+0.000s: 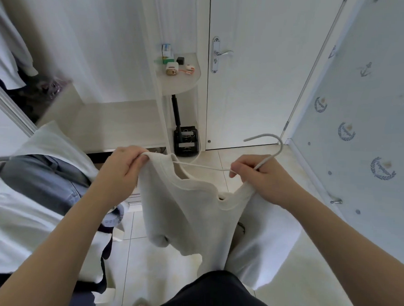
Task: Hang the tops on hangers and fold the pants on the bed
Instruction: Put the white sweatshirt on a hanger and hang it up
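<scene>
white top [184, 212] on white hanger [263, 155]

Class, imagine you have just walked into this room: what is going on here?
A person is fitting a white knit top onto a thin white wire hanger. The left hand grips one shoulder of the top. The right hand pinches the hanger just below its hook, with the top's other shoulder bunched under it. One hanger arm reaches into the neck opening, so the top is not fully on. Blue denim pants lie unfolded to the person's left.
</scene>
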A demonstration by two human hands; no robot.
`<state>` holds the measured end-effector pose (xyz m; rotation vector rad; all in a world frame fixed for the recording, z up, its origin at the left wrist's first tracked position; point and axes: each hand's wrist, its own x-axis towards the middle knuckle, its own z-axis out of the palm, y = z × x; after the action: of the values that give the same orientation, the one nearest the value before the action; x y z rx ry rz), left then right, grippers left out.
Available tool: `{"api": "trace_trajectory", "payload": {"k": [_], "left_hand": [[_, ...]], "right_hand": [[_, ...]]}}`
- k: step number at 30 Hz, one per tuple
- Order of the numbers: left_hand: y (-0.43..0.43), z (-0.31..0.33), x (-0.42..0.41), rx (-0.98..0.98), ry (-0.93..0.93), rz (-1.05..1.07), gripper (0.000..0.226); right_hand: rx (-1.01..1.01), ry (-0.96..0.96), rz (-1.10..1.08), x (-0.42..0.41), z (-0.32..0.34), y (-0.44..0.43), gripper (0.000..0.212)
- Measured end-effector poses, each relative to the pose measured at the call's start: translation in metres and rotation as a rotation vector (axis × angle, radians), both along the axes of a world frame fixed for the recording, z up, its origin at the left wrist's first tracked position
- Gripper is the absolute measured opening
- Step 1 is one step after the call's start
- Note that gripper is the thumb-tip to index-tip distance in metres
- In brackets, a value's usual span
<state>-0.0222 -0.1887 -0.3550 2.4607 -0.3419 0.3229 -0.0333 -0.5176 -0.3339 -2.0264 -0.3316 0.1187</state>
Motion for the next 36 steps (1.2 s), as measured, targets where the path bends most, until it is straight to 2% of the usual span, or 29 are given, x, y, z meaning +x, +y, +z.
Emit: {"api": "trace_trajectory", "payload": {"k": [5, 9, 12, 16, 19, 20, 22, 25, 28, 31, 33, 35, 36], "left_hand": [[-0.002, 0.001, -0.001, 0.068, 0.034, -0.076, 0.022], [-0.012, 0.007, -0.002, 0.155, 0.123, -0.155, 0.038], [-0.014, 0.008, -0.003, 0.133, 0.143, -0.17, 0.035], [-0.008, -0.006, -0.001, 0.004, 0.124, -0.201, 0.028], [-0.007, -0.032, -0.005, -0.146, 0.074, -0.003, 0.053], [-0.008, -0.041, -0.008, -0.204, 0.057, 0.086, 0.052], [-0.007, -0.054, -0.013, -0.286, 0.007, 0.196, 0.036], [-0.005, -0.061, -0.017, -0.262, -0.126, 0.224, 0.011], [-0.001, -0.048, -0.018, -0.289, -0.24, 0.267, 0.021], [0.009, -0.033, -0.017, -0.36, -0.309, 0.332, 0.012], [0.008, -0.033, -0.02, -0.336, -0.259, 0.249, 0.012], [-0.005, -0.046, -0.024, -0.262, -0.089, 0.122, 0.02], [-0.014, -0.054, -0.026, -0.286, -0.007, 0.108, 0.025]], "right_hand": [[-0.151, 0.08, 0.204, 0.003, 0.016, -0.002, 0.02], [-0.22, 0.077, 0.263, 0.005, 0.025, 0.011, 0.018], [-0.18, 0.07, 0.234, 0.01, 0.032, 0.018, 0.022], [0.002, 0.173, 0.18, 0.009, 0.025, 0.023, 0.025], [0.076, 0.207, 0.166, 0.008, 0.023, 0.019, 0.023], [0.09, 0.21, 0.165, 0.008, 0.023, 0.016, 0.024], [0.097, 0.21, 0.161, 0.009, 0.023, 0.011, 0.026], [0.094, 0.242, 0.157, 0.008, 0.02, 0.001, 0.027], [0.103, 0.292, 0.167, 0.003, 0.013, -0.008, 0.028], [0.121, 0.319, 0.149, -0.004, 0.004, -0.013, 0.031], [0.152, 0.322, 0.126, -0.005, 0.001, -0.014, 0.032], [0.184, 0.321, 0.121, -0.005, 0.002, -0.016, 0.032], [0.2, 0.321, 0.122, -0.004, 0.003, -0.016, 0.031]]}}
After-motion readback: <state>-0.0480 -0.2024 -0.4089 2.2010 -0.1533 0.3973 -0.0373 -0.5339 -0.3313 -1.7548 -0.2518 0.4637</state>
